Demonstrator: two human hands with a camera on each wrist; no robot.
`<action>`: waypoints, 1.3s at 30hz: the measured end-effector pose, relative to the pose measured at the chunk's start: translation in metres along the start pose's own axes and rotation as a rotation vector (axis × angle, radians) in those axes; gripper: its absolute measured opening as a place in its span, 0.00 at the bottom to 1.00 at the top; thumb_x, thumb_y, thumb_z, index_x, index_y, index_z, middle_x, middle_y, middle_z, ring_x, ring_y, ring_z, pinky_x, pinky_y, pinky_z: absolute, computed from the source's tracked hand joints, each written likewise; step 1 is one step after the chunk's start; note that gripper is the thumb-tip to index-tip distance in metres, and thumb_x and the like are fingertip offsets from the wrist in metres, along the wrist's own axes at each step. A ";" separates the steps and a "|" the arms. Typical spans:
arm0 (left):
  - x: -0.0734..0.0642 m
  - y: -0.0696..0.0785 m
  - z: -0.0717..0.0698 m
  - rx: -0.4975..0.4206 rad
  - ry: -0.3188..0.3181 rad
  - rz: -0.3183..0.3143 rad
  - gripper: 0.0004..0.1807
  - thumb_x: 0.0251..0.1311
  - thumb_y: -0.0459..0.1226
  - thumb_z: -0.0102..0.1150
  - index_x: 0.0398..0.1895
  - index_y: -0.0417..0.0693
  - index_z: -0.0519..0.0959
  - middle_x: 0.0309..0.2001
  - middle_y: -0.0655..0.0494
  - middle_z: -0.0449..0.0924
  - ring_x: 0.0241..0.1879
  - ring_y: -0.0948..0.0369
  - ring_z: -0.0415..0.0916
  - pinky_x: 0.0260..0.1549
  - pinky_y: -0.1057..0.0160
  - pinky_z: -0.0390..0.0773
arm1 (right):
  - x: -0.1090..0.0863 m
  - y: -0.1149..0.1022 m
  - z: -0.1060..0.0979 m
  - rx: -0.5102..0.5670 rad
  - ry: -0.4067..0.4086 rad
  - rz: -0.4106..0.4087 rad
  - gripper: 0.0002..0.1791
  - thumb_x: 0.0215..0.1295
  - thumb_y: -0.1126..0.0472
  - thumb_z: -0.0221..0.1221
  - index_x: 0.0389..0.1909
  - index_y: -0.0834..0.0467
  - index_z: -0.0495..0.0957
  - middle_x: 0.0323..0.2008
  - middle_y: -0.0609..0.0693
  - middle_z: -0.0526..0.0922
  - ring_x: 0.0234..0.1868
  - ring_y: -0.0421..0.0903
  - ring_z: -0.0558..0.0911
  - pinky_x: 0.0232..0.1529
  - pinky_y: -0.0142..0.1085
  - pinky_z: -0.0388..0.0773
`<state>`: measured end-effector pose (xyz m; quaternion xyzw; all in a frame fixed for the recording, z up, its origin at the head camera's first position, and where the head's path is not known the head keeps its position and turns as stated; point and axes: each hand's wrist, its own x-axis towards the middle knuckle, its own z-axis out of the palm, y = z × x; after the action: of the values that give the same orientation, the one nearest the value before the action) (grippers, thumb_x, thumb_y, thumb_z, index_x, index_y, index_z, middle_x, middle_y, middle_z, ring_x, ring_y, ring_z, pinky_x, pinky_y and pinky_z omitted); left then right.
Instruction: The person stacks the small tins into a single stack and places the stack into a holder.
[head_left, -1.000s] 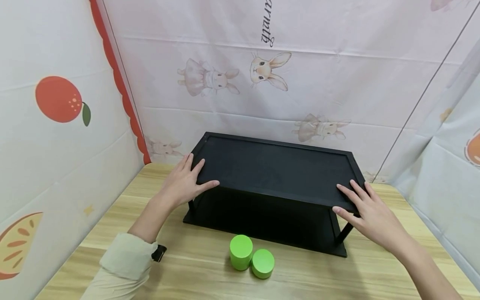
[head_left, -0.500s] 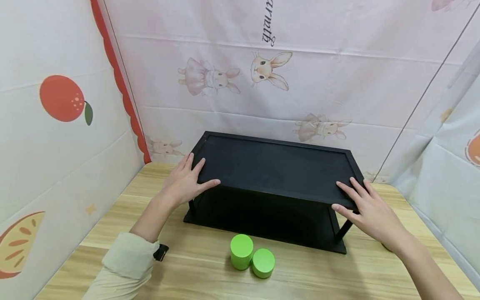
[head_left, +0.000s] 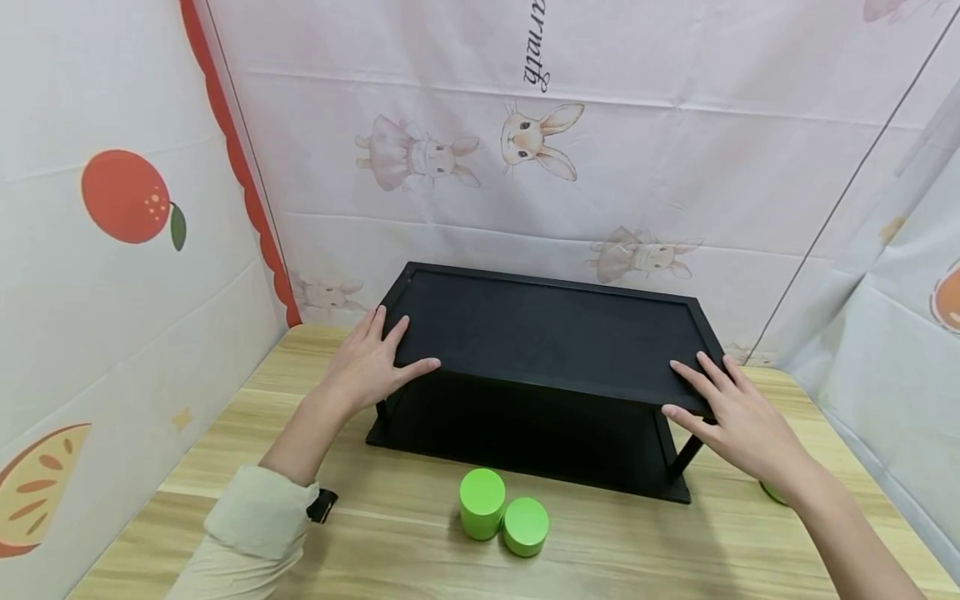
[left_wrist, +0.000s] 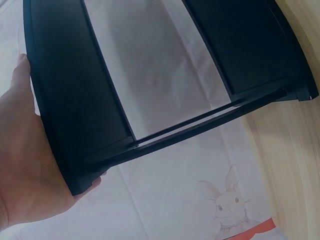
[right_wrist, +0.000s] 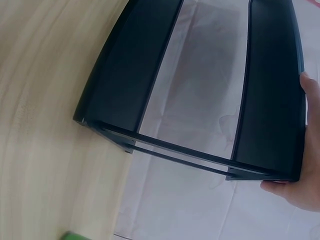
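A black two-tier rack (head_left: 547, 333) stands on the table, its top board a shallow tray with a raised rim. My left hand (head_left: 362, 367) rests on the top board's left end, fingers spread, thumb along the front edge. At the right end, my right hand (head_left: 742, 421) lies the same way, fingers on the board and thumb at the front edge. Both wrist views show the rack's side bars and two boards, with the left hand (left_wrist: 35, 165) and right hand (right_wrist: 307, 165) against the top one. In front of the rack, two green cylinders (head_left: 482, 502) (head_left: 526, 527) stand side by side.
Another green object (head_left: 772, 493) is mostly hidden behind the right forearm. The wooden table (head_left: 375, 533) is bounded by printed cloth walls (head_left: 480, 208) behind and at both sides. A black band (head_left: 322, 505) shows beside the left sleeve.
The rack's right end has shifted slightly backward and left, along with my right hand. The green object behind the right forearm has come into view. The left hand has barely moved.
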<state>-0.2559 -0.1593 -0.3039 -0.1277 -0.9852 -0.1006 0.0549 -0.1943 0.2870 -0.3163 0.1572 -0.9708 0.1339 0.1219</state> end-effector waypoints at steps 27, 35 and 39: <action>0.002 0.000 0.004 -0.013 0.017 -0.007 0.53 0.52 0.72 0.36 0.70 0.42 0.51 0.69 0.34 0.38 0.67 0.42 0.35 0.63 0.45 0.42 | 0.006 0.005 -0.001 -0.022 -0.011 -0.006 0.37 0.62 0.37 0.51 0.67 0.53 0.60 0.66 0.65 0.53 0.67 0.66 0.43 0.55 0.67 0.51; 0.002 0.001 0.003 -0.011 0.017 -0.008 0.53 0.52 0.72 0.35 0.70 0.42 0.51 0.69 0.33 0.38 0.67 0.42 0.35 0.64 0.45 0.41 | 0.008 0.005 -0.002 -0.025 -0.033 0.000 0.38 0.62 0.37 0.51 0.67 0.54 0.59 0.67 0.65 0.52 0.66 0.66 0.43 0.55 0.67 0.50; 0.002 0.001 0.001 -0.012 0.017 -0.012 0.53 0.52 0.72 0.35 0.70 0.42 0.51 0.69 0.33 0.38 0.68 0.43 0.34 0.64 0.45 0.40 | 0.011 0.006 -0.003 -0.018 -0.033 -0.006 0.38 0.62 0.37 0.51 0.68 0.54 0.59 0.67 0.65 0.52 0.67 0.65 0.42 0.56 0.66 0.49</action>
<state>-0.2575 -0.1575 -0.3046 -0.1214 -0.9848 -0.1080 0.0620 -0.2055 0.2906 -0.3120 0.1613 -0.9734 0.1223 0.1076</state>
